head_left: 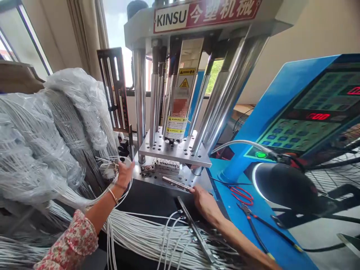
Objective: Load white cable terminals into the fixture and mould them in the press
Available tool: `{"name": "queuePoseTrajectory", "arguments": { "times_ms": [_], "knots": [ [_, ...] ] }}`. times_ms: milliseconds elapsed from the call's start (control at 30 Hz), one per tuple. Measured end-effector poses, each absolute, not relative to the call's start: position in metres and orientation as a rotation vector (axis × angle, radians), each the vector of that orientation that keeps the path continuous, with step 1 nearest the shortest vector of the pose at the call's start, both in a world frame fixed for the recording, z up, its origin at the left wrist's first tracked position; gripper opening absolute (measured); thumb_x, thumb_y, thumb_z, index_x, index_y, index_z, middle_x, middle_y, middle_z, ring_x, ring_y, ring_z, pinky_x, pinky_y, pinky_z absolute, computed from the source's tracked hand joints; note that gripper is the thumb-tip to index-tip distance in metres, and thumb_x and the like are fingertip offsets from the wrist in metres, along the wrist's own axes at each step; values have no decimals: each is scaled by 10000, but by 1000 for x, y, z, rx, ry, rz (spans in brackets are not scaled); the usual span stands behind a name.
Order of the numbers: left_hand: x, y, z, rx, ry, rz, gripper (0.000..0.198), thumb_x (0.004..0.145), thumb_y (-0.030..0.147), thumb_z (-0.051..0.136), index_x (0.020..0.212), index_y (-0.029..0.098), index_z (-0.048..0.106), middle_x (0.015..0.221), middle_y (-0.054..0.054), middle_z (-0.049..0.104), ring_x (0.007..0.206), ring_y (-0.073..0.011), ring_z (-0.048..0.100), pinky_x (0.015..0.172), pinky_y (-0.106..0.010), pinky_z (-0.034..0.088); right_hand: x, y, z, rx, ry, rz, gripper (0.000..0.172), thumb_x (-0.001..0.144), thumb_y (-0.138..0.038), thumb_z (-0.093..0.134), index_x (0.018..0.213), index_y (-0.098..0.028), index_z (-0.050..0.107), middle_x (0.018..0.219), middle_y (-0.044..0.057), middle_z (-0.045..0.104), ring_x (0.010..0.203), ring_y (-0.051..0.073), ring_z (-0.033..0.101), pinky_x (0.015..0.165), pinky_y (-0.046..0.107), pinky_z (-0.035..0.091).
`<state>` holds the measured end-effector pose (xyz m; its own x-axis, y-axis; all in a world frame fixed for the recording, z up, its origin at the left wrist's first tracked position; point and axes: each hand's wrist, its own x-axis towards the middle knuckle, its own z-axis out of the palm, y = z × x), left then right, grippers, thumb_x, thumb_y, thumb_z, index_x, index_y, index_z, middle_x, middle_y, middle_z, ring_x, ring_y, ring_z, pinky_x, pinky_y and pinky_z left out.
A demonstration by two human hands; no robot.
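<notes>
Hands work at the base of a grey vertical press machine with chrome columns, whose red-and-white KINSU nameplate sits at twelve o'clock. At about eight o'clock from the lower mould, the left hand, wearing a thin bracelet and a floral sleeve, is raised with its fingers spread loosely apart; thin white cables loop around the wrist, and whether the fingers actually pinch any of them cannot be told. Just beside its fingertips lies a small white connector cluster. The right hand, at six o'clock from the perforated metal platen, reaches forward with its fingertips closed on the near end of a narrow metal strip fixture lying on the lower mould plate. A second long metal bar lies at six o'clock across a spread of white cables. Plastic-wrapped bundles of white wire fill the nine o'clock side. At three o'clock stands a blue control panel with a green lit button, with red-handled scissors on the blue table.
</notes>
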<state>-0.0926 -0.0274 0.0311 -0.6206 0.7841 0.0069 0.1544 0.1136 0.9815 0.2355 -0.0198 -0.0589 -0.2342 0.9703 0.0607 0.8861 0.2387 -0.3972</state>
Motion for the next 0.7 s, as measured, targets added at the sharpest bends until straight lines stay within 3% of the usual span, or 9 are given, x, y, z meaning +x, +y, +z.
{"name": "queuePoseTrajectory", "arguments": {
  "times_ms": [67,133,233,300,400,467,533,600,700],
  "knots": [
    [-72,-54,6,1143,1852,1448,458,784,285,700,1181,111,550,1254,-176,586,1264,-313,491,1062,-434,372,244,-29,-67,-1740,-2219,417,271,1015,-282,248,829,-232,438,885,116,652,769,254,626,641,348,347],
    [-58,-85,-16,1721,1640,1080,550,878,385,598,1362,163,465,1364,-151,543,1308,-279,468,1112,-428,339,251,-35,-72,-1746,-2244,375,281,1019,-294,227,845,-243,443,920,119,644,790,265,632,631,354,362],
    [-69,-113,-35,2234,1369,518,685,896,509,565,1482,232,344,1489,-114,440,1404,-284,349,1151,-438,305,256,-39,-73,-1695,-2367,111,295,1016,-283,245,884,-238,505,942,130,626,885,296,610,632,363,391],
    [-97,-110,-40,2317,1512,396,724,893,531,561,1492,198,328,1519,-139,392,1442,-319,264,1163,-479,273,256,-40,-67,-1616,-2473,-106,299,1008,-274,293,886,-218,560,913,135,622,910,314,577,693,383,411],
    [-143,-85,-45,2249,1875,460,665,925,468,519,1463,116,351,1477,-210,418,1414,-349,315,1137,-528,293,255,-50,-49,-1593,-2541,-213,297,1001,-285,342,901,-192,606,944,137,617,908,311,550,758,405,410],
    [-157,-68,-48,2212,1931,552,623,928,445,513,1434,105,383,1434,-218,462,1373,-340,385,1121,-525,319,255,-66,-31,-1713,-2504,-10,302,1002,-291,326,931,-185,600,995,127,603,898,283,564,706,375,414],
    [-152,-59,-50,2163,1888,669,567,925,458,517,1386,136,446,1372,-186,529,1322,-321,451,1106,-514,344,253,-89,-12,-1777,-2467,427,262,986,-301,351,968,-192,588,1001,98,602,851,239,589,674,340,422],
    [-129,-58,-48,2060,1788,782,501,920,474,522,1321,172,516,1302,-146,590,1257,-298,517,1084,-494,378,251,-113,3,-1687,-2446,876,198,892,-282,499,1055,-201,576,1053,80,605,884,219,601,754,330,448],
    [-82,-65,-41,1777,1549,894,459,901,498,537,1216,169,598,1193,-127,657,1127,-265,607,995,-425,470,247,-135,12,-1639,-2344,1117,546,701,-123,567,1241,-169,502,1235,120,547,1106,235,547,966,340,409]
  ]
}}
